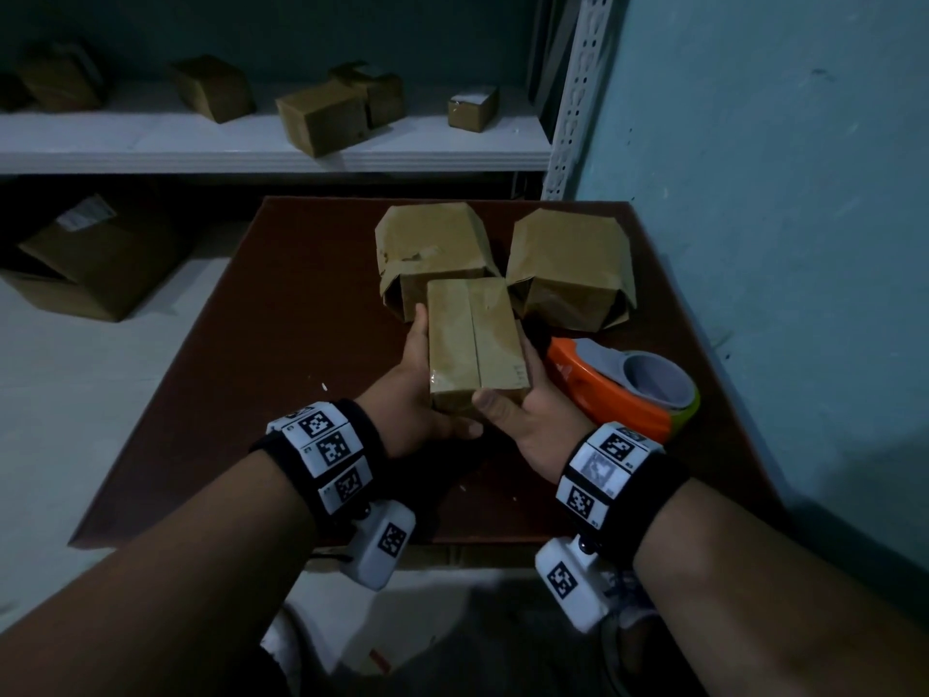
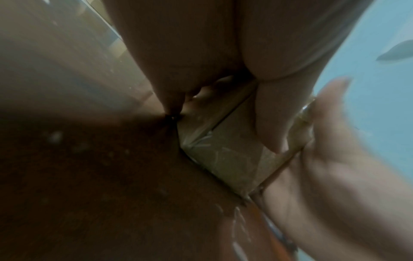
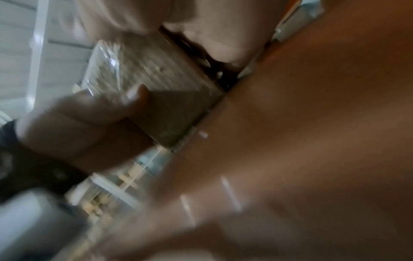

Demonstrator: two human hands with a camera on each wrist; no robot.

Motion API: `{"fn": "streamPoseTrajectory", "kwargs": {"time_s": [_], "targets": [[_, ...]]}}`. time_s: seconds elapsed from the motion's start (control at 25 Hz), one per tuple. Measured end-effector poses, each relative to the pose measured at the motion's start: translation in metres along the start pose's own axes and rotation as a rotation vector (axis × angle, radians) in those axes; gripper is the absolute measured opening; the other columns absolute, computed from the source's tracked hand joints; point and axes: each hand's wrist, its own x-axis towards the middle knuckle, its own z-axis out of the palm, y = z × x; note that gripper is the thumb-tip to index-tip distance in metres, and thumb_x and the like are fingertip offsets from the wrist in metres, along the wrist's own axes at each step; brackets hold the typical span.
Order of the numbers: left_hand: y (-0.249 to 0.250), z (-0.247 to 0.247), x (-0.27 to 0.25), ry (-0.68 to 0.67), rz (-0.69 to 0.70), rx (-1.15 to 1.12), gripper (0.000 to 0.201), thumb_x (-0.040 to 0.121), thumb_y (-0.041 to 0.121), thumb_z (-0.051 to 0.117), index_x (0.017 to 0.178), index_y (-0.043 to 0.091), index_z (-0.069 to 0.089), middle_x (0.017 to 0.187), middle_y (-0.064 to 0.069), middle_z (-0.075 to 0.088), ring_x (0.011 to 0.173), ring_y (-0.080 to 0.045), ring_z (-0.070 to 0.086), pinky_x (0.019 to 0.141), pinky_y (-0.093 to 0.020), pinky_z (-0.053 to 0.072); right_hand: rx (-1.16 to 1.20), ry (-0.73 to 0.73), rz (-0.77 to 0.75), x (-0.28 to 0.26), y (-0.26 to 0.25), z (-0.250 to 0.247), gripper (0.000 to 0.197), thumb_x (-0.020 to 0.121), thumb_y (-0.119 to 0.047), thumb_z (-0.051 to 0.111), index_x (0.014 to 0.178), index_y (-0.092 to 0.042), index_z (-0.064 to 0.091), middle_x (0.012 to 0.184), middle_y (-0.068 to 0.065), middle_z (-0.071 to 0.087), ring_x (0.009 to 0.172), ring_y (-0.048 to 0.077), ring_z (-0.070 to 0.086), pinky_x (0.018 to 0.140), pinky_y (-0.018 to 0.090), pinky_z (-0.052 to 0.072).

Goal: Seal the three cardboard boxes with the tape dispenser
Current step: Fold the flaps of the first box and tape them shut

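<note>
Head view: a small cardboard box (image 1: 475, 339), flaps closed, is held above the table (image 1: 261, 354) between the left hand (image 1: 417, 389) and right hand (image 1: 533, 410); tape dispenser (image 1: 623, 384) lies just right, two open-flapped boxes (image 1: 432, 254) behind.

Bare forearms end in black wrist bands (image 1: 321, 457), each wrapped with white tiles printed with black square-pattern markers, and under each wrist hangs a white boxy camera unit (image 1: 380, 545) bearing one more such marker; no sleeves show on either arm.
</note>
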Motion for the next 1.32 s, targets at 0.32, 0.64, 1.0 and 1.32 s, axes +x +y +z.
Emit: {"fn": "streamPoseTrajectory", "kwargs": {"time_s": [0.32, 0.64, 1.0, 1.32], "targets": [[-0.007, -0.016, -0.006, -0.038, 0.109, -0.304, 0.153, 0.058, 0.039, 0.099, 0.166, 0.036, -0.010, 0.162, 0.021, 0.034, 0.144, 0.003, 0.040, 0.118, -0.029, 0.041, -0.184, 0.175, -0.061, 0.000, -0.013, 0.004, 0.095, 0.074, -0.091, 0.058, 0.156, -0.050, 0.031, 0.146, -0.006, 0.044, 0.141, 0.017, 0.043, 0.118, 0.052, 0.040], [-0.022, -0.077, -0.038, 0.266, 0.154, -0.439, 0.122, 0.064, 0.028, 0.091, 0.165, 0.033, 0.024, 0.164, 0.014, 0.038, 0.146, 0.001, 0.040, 0.119, -0.035, 0.039, -0.025, 0.119, -0.084, 0.027, -0.052, 0.040, 0.091, 0.083, -0.086, 0.055, 0.156, -0.034, 0.041, 0.148, -0.013, 0.057, 0.134, 0.007, 0.055, 0.113, 0.045, 0.047], [-0.083, -0.121, -0.066, 0.556, -0.027, -0.341, 0.102, 0.068, 0.023, 0.090, 0.157, 0.036, 0.044, 0.150, 0.006, 0.057, 0.132, -0.014, 0.058, 0.113, -0.048, 0.049, 0.122, -0.017, 0.057, 0.059, -0.085, 0.108, 0.059, 0.098, -0.070, 0.041, 0.143, -0.035, 0.057, 0.116, -0.029, 0.063, 0.119, 0.003, 0.061, 0.116, 0.038, 0.045], [-0.090, -0.127, -0.069, 0.708, -0.131, -0.178, 0.082, 0.086, 0.024, 0.085, 0.156, 0.033, 0.043, 0.145, 0.010, 0.059, 0.124, -0.011, 0.062, 0.101, -0.036, 0.055, 0.163, -0.015, 0.131, 0.075, -0.080, 0.137, 0.055, 0.081, -0.085, 0.044, 0.117, -0.047, 0.062, 0.105, -0.028, 0.063, 0.110, 0.005, 0.064, 0.108, 0.048, 0.053]]}}
